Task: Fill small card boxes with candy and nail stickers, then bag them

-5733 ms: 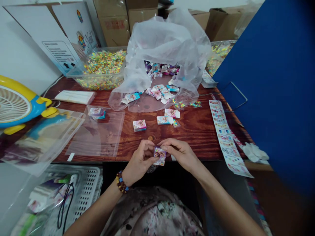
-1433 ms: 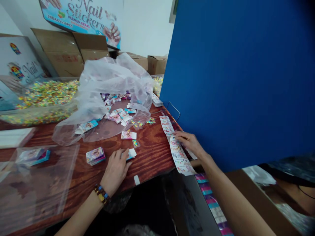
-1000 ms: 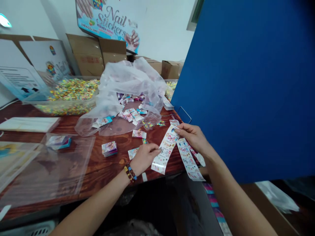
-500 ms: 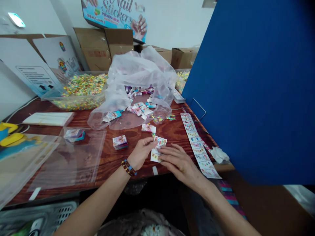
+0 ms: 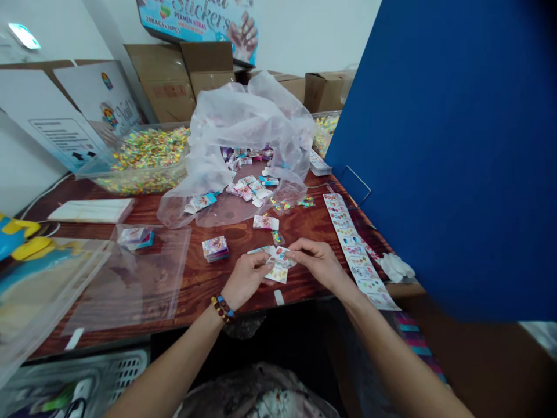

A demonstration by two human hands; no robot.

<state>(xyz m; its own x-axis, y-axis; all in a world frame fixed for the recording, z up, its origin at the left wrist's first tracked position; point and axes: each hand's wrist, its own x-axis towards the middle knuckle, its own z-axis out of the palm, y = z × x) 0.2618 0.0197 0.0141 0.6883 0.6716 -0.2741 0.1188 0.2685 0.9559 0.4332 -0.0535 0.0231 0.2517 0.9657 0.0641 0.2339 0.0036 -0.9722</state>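
Note:
Between my hands is a small printed sticker sheet [image 5: 279, 275], bent into a folded shape, with colourful nail designs on white. My left hand [image 5: 247, 277] pinches its left side between thumb and fingers. My right hand [image 5: 319, 262] pinches the upper right corner. Just beyond the sheet lie a small candy packet [image 5: 277, 237] and a small printed box [image 5: 266, 222]. Left of my left hand sits a short stack of similar boxes [image 5: 215, 248]. A long strip of sticker sheets [image 5: 357, 252] stretches along the table to the right of my right hand.
A translucent plastic bag [image 5: 252, 116] spills small boxes at the back. A clear tub of candy packets [image 5: 148, 159] stands behind on the left. Clear plastic bags [image 5: 126, 284] lie at left. A large blue panel [image 5: 444, 157] blocks the right side; crumpled white tissue [image 5: 395, 267] is near it.
The sticker sheet, flatter before, is now bent. My right hand has gone from outstretched fingers over the sheet to pinching its upper corner. The view has shifted slightly.

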